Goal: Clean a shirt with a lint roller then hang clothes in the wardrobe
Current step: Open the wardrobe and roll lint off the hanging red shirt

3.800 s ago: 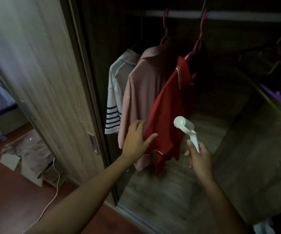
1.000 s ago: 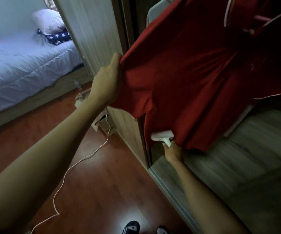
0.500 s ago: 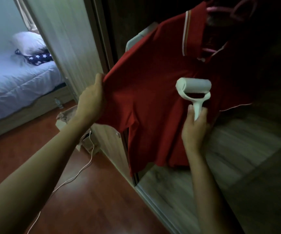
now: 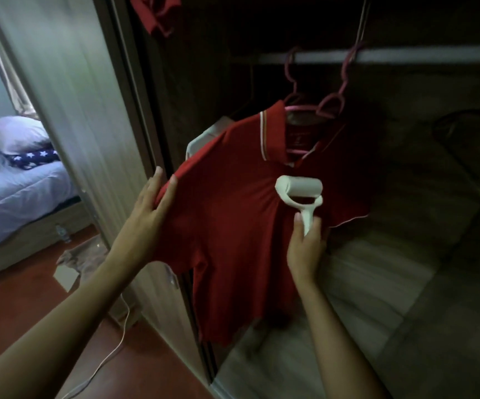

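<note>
- Bed with pale sheets at far left, beyond the door edge.
- White pillow at its head, dark star-patterned cushion just beside it.
- Reddish wood floor below.
- White cable trailing across that floor.
- Crumpled cardboard box near the bed base.
- Small plastic bottle against the bed frame.

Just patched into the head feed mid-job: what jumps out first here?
The red polo shirt fills the centre, hanging on a pink hanger from the wardrobe rail. The right hand holds a white lint roller against its chest, and the left hand pinches the sleeve, pulling it out sideways. A bed shows far left.
</note>
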Tool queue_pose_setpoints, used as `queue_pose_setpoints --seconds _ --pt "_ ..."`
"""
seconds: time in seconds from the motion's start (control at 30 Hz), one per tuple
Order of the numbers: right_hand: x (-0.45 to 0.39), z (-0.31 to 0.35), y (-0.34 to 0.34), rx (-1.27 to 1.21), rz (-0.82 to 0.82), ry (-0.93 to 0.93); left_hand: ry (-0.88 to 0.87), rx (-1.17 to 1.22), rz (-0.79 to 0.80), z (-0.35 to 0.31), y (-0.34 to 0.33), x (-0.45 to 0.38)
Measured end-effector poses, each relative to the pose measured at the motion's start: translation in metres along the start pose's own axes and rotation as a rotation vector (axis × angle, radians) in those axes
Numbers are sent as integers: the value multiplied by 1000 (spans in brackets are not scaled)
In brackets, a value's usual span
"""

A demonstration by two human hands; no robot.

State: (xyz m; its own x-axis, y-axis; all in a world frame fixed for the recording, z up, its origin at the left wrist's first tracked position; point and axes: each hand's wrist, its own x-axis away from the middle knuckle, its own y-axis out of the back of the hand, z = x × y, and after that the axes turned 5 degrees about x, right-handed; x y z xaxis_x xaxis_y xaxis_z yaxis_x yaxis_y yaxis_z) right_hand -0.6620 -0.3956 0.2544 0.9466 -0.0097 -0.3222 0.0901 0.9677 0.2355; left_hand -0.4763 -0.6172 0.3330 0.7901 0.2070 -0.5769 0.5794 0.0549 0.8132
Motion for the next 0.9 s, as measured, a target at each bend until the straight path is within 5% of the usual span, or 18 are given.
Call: queue_pose_setpoints --seconds 0.2,0.43,0.53,0.7,0.9 --pt "20 -73 -20 262 300 -112 -95 -284 159 -3 4 1" --pt "-47 1 10 19 -58 -38 -74 -306 175 2 -3 -5" --pt "-65 -11 7 -43 -76 -112 -13 -310 243 3 -7 -5" --pt "-46 -73 -3 93 133 -206 -13 -312 226 1 -11 -5" --pt "-123 -9 24 -191 -195 -277 22 -317 263 7 -14 -13"
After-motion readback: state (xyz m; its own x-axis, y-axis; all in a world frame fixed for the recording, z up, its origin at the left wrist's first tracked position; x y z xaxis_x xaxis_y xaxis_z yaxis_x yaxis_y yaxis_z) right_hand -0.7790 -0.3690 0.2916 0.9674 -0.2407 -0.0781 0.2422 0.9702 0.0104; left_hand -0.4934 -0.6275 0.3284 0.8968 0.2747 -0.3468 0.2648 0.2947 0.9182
